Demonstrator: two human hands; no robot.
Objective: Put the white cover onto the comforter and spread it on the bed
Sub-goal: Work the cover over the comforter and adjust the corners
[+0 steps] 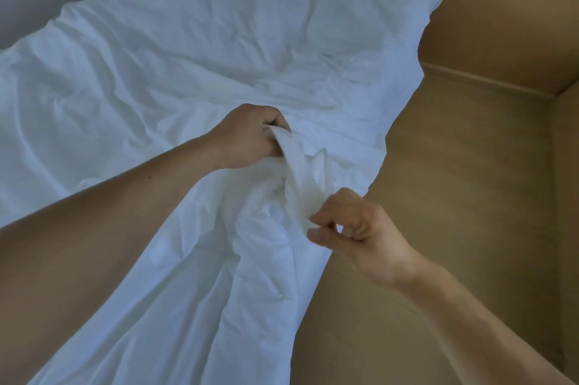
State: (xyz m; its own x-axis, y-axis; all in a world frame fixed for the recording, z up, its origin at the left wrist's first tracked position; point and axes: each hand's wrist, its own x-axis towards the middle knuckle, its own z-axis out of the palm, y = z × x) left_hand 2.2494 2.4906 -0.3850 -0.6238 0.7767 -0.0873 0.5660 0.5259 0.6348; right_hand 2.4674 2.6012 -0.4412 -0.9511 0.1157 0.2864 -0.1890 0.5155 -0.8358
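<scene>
We find the white cover (pixel 203 49) lying crumpled across most of the frame, from the upper middle down to the lower left; the bed under it is hidden by the cloth. The cover's right edge hangs against the tan floor (pixel 463 184) on the right of the frame. At the centre the left hand (pixel 250 140) grips a raised fold of the cloth, its fingers (pixel 275 123) curled over the fold and clamped on it. Lower right of centre, the right hand (pixel 360 234) pinches a thin edge of the same bunched cloth between thumb and forefinger, the rest curled in. Between the two hands the fabric is gathered into a ridge (pixel 297 178). We cannot tell whether this is the comforter's corner inside the cover or only the cover's hem, since all is white. We judge the step in hand to be seating or closing a corner near the cover's open edge. To do it well, we advise that both holds take cover and filling together, that the hands draw apart along the hem so the ridge flattens, and that the pull run toward the lower edge of the frame, not sideways off the bed. Risk noted: the thin pinch at the right may slip under tension; a fuller hold would serve better.
</scene>
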